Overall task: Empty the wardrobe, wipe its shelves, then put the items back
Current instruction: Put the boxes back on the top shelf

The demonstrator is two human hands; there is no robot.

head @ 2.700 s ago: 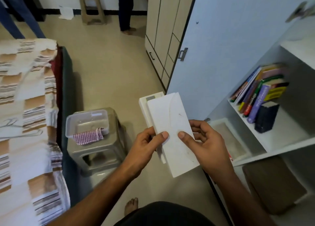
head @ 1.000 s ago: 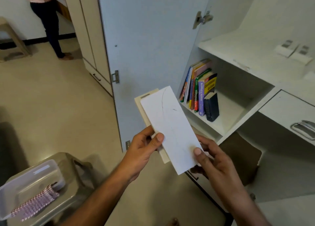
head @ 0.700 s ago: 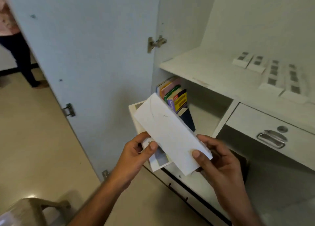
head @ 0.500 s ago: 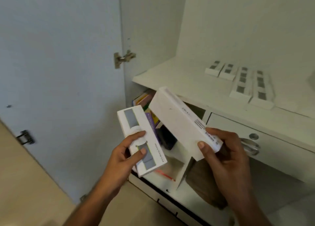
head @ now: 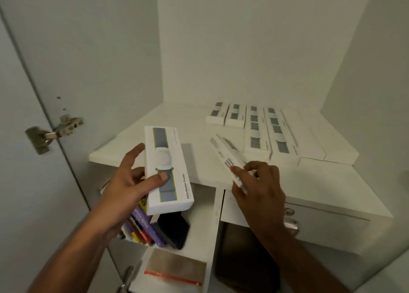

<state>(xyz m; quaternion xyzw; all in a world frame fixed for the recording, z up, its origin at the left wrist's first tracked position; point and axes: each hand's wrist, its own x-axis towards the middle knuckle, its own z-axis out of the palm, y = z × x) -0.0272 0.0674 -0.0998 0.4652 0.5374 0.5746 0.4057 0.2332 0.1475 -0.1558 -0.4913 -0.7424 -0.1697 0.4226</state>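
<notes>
I take the white shelf (head: 327,188) as my landmark. Far left of it, the open door (head: 20,138) carries a metal hinge (head: 53,133). Over the shelf's front left corner my left hand (head: 130,182) grasps a white box (head: 167,171), thumb on its printed face. Below the shelf, books (head: 141,226) stand in a compartment. Over the shelf's front edge my right hand (head: 256,188) pinches a 2nd box (head: 228,160), tilted on its side. At the back of the shelf more boxes (head: 259,133) lie flat in rows. A drawer (head: 321,228) sits under the shelf's right part.
</notes>
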